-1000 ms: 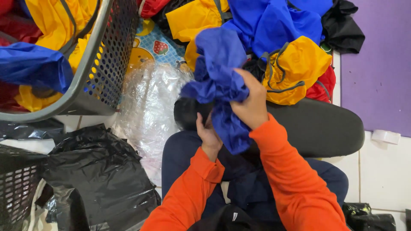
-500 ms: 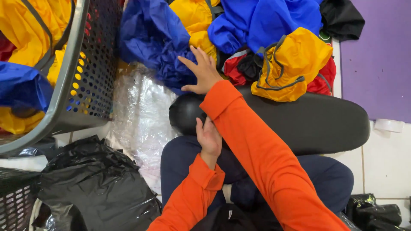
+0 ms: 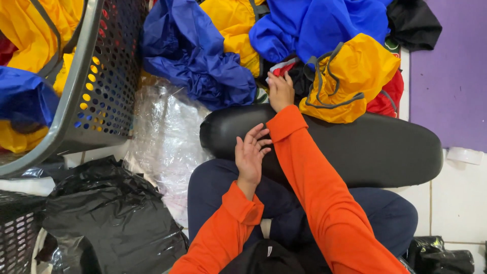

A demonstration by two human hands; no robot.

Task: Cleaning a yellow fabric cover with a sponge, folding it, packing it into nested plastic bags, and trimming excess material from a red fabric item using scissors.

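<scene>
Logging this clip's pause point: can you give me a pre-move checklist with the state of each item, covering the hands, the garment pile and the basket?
1. Right hand on the garment pile: ok, it reaches into the pile beside the yellow garment; what the fingers grip is hidden.
2. Left hand free: ok, open, fingers spread over the black cushion, holding nothing.
3. Dark blue garment released: ok, it lies crumpled and apart from both hands.
4. Basket within view: ok, at the left, holding yellow and blue garments.
5. Clear plastic sheet out of the way: cannot tell.
</scene>
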